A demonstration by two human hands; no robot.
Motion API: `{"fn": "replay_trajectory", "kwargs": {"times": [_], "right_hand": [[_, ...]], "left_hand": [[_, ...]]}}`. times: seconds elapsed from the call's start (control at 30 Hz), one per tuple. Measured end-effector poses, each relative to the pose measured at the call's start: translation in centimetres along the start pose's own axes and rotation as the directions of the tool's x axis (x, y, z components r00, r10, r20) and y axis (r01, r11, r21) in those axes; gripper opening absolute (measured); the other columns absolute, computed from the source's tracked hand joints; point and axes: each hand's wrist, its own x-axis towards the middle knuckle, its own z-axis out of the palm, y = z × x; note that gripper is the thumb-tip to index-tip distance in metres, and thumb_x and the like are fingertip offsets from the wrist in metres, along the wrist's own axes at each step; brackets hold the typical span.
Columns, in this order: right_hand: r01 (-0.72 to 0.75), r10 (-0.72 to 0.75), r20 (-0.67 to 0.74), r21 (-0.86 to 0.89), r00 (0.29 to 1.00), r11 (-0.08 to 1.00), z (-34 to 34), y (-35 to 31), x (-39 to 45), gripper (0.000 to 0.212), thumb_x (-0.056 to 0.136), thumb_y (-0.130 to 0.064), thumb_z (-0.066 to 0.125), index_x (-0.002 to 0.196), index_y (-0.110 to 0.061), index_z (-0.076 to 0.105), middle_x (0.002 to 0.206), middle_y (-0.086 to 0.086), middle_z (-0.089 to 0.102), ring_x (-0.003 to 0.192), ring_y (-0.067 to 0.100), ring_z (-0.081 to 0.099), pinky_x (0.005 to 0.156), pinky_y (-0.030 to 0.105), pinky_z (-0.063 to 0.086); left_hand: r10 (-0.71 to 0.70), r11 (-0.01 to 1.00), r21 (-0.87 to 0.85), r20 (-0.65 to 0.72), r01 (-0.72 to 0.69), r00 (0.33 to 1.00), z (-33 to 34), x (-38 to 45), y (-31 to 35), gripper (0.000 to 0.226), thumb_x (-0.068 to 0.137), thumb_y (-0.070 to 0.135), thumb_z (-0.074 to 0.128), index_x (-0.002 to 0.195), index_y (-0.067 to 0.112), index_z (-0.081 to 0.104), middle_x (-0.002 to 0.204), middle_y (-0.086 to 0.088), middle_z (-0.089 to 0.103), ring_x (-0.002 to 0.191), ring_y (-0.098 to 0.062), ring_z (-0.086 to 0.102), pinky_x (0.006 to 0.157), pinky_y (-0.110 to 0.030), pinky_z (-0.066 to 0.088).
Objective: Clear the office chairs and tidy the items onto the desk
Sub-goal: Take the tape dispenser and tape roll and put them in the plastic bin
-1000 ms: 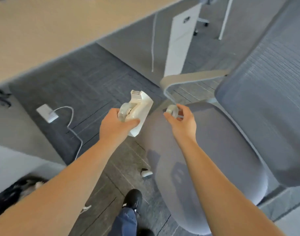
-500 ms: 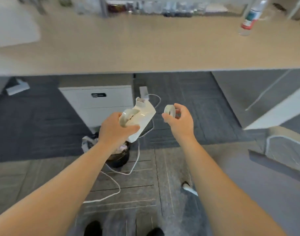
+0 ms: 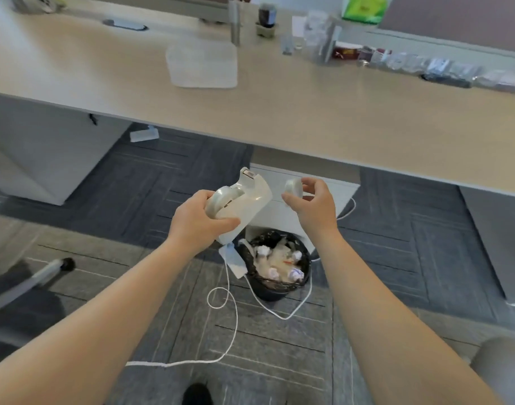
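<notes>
My left hand point(image 3: 198, 222) grips a white tape dispenser point(image 3: 246, 200) with a roll mounted in it, held in the air below the front edge of the desk. To its right, my right hand point(image 3: 314, 207) pinches a small loose tape roll point(image 3: 293, 188) between thumb and fingers. The long beige desk point(image 3: 279, 112) stretches across the upper half of the view, just beyond both hands. One office chair shows only as a wheeled base point(image 3: 31, 276) at the left, another as a grey seat corner point(image 3: 499, 366) at the lower right.
A black waste bin point(image 3: 275, 273) full of crumpled paper stands on the carpet under my hands, with a white cable point(image 3: 230, 320) looping around it. A white drawer cabinet point(image 3: 323, 197) sits under the desk. On the desk lie a translucent mat point(image 3: 202, 65), bottles and several small items at the back.
My view swung from the grey chair to the desk front. Both hands keep their hold on the dispenser and the tape roll and now hang over the waste bin.
</notes>
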Motion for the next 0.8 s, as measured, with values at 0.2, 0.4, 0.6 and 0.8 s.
{"fn": "replay_trajectory", "kwargs": {"times": [0.2,0.4,0.6,0.8], "right_hand": [[0.05,-0.05,0.047,-0.002,0.998,0.999,6.5,-3.8,2.8,0.046,0.079,-0.016,0.066,0.121,-0.01,0.047,0.11,0.003,0.051,0.095,0.016,0.049,0.07,0.02,0.042],[0.083,-0.084,0.082,0.016,0.993,0.996,9.5,-6.1,8.6,0.044,0.08,-0.014,0.065,0.12,-0.008,0.047,0.105,0.0,0.049,0.093,0.014,0.048,0.066,0.015,0.039],[0.089,-0.093,0.101,0.042,0.991,0.995,11.0,-7.9,17.6,0.048,0.079,-0.013,0.065,0.122,-0.006,0.045,0.107,0.0,0.047,0.094,0.017,0.049,0.081,0.028,0.042],[0.063,-0.067,0.107,0.044,0.992,0.997,11.5,-8.8,24.7,0.049,0.078,-0.014,0.067,0.122,-0.005,0.045,0.106,0.002,0.049,0.093,0.018,0.05,0.083,0.031,0.044]], "left_hand": [[0.019,1.0,0.019,-0.005,-0.019,1.0,-6.5,3.8,-1.8,0.04,0.068,0.016,0.073,0.098,0.024,0.049,0.082,0.014,0.05,0.085,-0.016,0.052,0.065,-0.024,0.044],[0.013,0.999,0.039,0.013,-0.013,1.0,-9.0,9.7,-1.6,0.046,0.067,0.011,0.074,0.107,0.019,0.051,0.086,0.011,0.052,0.085,-0.014,0.051,0.065,-0.023,0.043],[0.016,0.998,0.065,0.0,-0.016,1.0,-9.0,18.1,0.4,0.05,0.067,0.011,0.074,0.113,0.016,0.052,0.095,0.003,0.056,0.089,-0.018,0.053,0.074,-0.028,0.042],[0.009,0.999,0.047,-0.019,-0.008,1.0,-8.9,25.6,2.5,0.047,0.068,0.01,0.072,0.11,0.017,0.051,0.082,0.013,0.052,0.074,-0.004,0.05,0.058,-0.018,0.038]]}}
